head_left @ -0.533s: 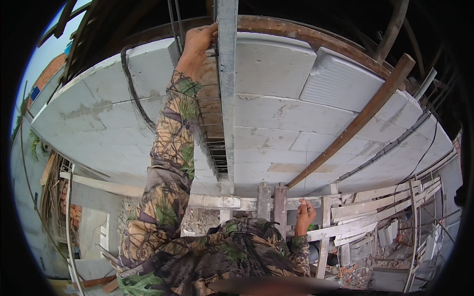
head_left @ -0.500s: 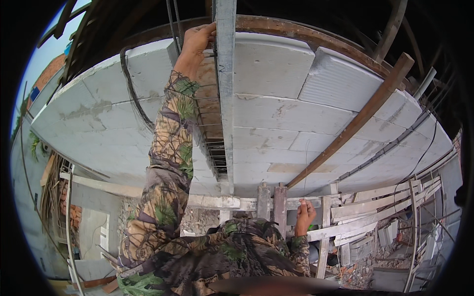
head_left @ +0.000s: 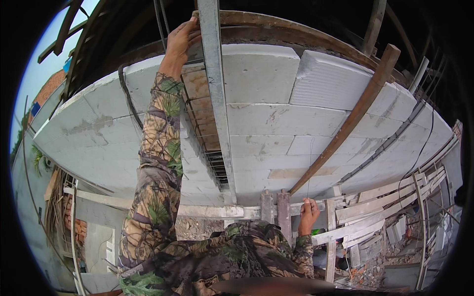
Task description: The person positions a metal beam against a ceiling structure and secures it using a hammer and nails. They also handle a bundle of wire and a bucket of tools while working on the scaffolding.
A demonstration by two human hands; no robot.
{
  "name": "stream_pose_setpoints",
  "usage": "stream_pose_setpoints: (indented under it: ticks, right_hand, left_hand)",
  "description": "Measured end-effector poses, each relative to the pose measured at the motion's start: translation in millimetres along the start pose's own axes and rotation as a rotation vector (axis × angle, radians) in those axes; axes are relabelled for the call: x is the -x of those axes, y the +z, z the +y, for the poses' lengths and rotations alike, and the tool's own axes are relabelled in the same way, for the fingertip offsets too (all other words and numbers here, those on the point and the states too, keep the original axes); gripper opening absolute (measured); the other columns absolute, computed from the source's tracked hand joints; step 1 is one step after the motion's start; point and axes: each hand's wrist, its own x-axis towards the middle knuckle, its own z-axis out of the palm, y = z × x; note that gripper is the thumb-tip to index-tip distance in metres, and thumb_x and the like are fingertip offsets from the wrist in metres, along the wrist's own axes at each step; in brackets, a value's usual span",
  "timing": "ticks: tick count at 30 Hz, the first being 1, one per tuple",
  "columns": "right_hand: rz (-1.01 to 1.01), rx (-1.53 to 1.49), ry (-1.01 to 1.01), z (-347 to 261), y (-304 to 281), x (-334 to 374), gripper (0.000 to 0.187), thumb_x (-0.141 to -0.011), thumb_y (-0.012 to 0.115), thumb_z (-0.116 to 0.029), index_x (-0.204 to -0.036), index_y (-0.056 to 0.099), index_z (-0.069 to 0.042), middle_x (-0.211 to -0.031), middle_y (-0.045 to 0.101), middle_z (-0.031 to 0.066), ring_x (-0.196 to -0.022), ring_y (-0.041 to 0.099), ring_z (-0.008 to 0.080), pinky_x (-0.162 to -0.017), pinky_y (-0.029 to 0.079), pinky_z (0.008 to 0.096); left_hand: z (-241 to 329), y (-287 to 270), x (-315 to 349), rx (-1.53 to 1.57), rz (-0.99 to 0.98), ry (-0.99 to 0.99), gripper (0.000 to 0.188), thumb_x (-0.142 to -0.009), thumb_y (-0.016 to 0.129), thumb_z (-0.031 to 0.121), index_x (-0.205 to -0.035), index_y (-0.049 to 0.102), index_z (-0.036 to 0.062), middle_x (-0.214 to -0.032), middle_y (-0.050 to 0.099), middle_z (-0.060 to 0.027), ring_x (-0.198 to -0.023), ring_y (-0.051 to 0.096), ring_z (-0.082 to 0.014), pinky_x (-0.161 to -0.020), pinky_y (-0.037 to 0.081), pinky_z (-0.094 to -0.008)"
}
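My left hand (head_left: pixel 180 43) reaches up at the top of the block wall, left of an upright grey metal channel (head_left: pixel 213 64). Its fingers are at the left end of a long wooden board (head_left: pixel 276 20) and seem closed on it; some fingertips are hidden behind the channel. A narrow gap with rusty-brown sides and steel bars (head_left: pixel 216 163) runs down beside the channel. Low on the right, my right hand (head_left: pixel 309 215) is closed in a pinch on a thin wire (head_left: pixel 310 165), which rises from the fingers in front of the wall.
The pale block wall (head_left: pixel 261 118) spans the view. A brown wooden pole (head_left: pixel 348 121) leans across it on the right, beside a grey conduit (head_left: pixel 382 144). A black cable bundle (head_left: pixel 127 91) hangs on the left. Below are wooden rails (head_left: pixel 368 204) and rubble (head_left: pixel 197 228).
The view has shifted a little. My left hand sits higher above the wall's top edge, at the board's end, which now shows left of the channel. My right hand still pinches the wire.
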Motion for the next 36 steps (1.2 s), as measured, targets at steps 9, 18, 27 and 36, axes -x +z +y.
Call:
stream_pose_setpoints:
  ticks: [9,18,27,36]
  right_hand:
    - [-0.024,-0.007,0.007,-5,2,-3,0.017,-0.100,0.064,-0.019,-0.097,0.067,-0.003,-0.067,0.050,-0.0056,-0.056,0.039,0.0035,-0.050,0.026,0.0217]
    - [-0.002,0.058,0.063,-7,-7,-1,0.020,-0.102,0.062,-0.022,-0.099,0.067,-0.004,-0.067,0.052,-0.0051,-0.056,0.040,0.0032,-0.049,0.027,0.0223]
    - [0.054,0.008,0.012,-11,-5,-12,0.016,-0.101,0.060,-0.021,-0.097,0.066,-0.006,-0.070,0.052,-0.0068,-0.057,0.038,0.0019,-0.049,0.026,0.0214]
    - [0.052,-0.004,-0.227,-92,25,-91,0.021,-0.101,0.058,-0.020,-0.089,0.064,-0.003,-0.073,0.044,-0.0079,-0.065,0.035,0.0030,-0.058,0.026,0.0222]
  left_hand:
    - [-10,-2,-24,0.226,-0.066,-0.008,0.029,-0.099,0.070,0.026,-0.113,0.064,0.0013,-0.104,0.071,-0.0085,-0.091,0.070,-0.0150,-0.077,0.058,-0.0265]
    - [0,4,-28,0.174,0.014,0.013,0.029,-0.100,0.068,0.017,-0.118,0.065,-0.0049,-0.097,0.072,-0.0068,-0.078,0.068,-0.0109,-0.063,0.053,-0.0205]
    - [40,9,-44,0.074,0.111,0.112,0.040,-0.096,0.073,0.021,-0.124,0.063,-0.0063,-0.117,0.069,-0.0139,-0.106,0.069,-0.0215,-0.093,0.056,-0.0300]
    - [53,-7,-64,0.043,0.069,0.126,0.040,-0.097,0.070,0.017,-0.123,0.060,-0.0123,-0.121,0.066,-0.0230,-0.108,0.070,-0.0290,-0.096,0.061,-0.0343]
